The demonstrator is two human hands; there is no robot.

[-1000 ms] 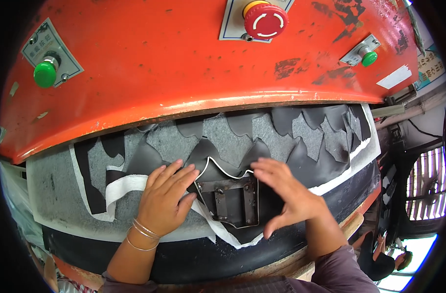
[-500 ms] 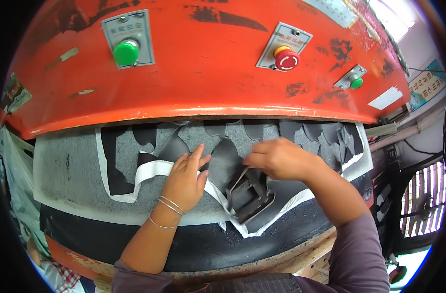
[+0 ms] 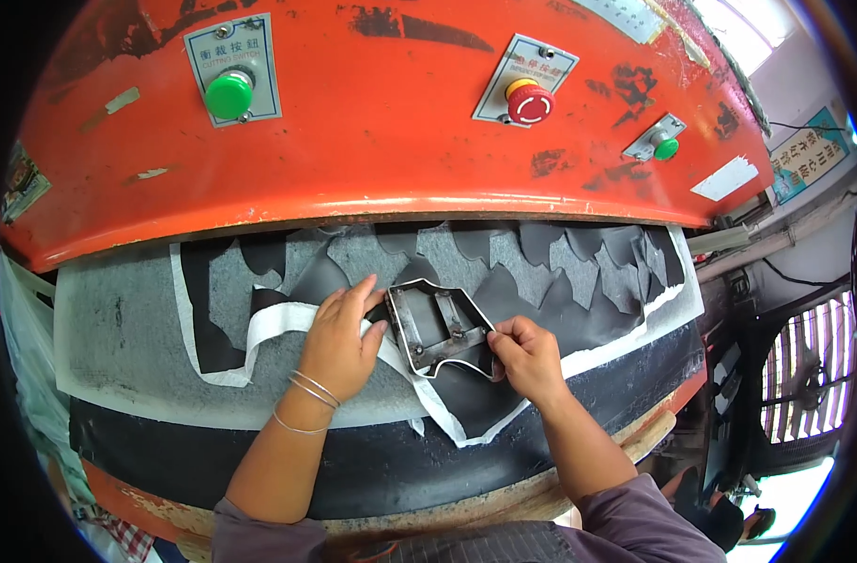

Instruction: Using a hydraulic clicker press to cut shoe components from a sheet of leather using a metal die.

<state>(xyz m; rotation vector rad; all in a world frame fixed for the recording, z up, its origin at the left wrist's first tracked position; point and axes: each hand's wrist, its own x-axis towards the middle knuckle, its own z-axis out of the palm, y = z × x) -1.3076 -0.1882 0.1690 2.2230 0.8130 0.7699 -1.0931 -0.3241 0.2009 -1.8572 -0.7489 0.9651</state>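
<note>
A metal cutting die (image 3: 444, 349) with a thin outer wall and inner cross bars lies over a dark sheet of leather-like material (image 3: 485, 403) with a white underside. My right hand (image 3: 530, 358) pinches the die's right edge between thumb and fingers. Fingers stretched and apart, my left hand (image 3: 339, 342) rests at the die's left side, its fingertips close to the wall; whether they touch it I cannot tell. Beneath my left hand, a white strip of the sheet's edge (image 3: 283, 319) is folded up. Several shaped cut-outs run along the sheet's far part, showing the grey pad (image 3: 119, 328).
Behind the pad rises an orange machine head (image 3: 353, 159) bearing a green button (image 3: 229, 95), a red stop button (image 3: 529, 101) and a smaller green button (image 3: 666, 149). A black band (image 3: 194, 460) lines the near edge. A fan (image 3: 809, 375) stands at right.
My right hand has moved down and toward me to the die's right edge. The die, tilted before, now lies flatter and farther from me. My left hand stays nearly in place.
</note>
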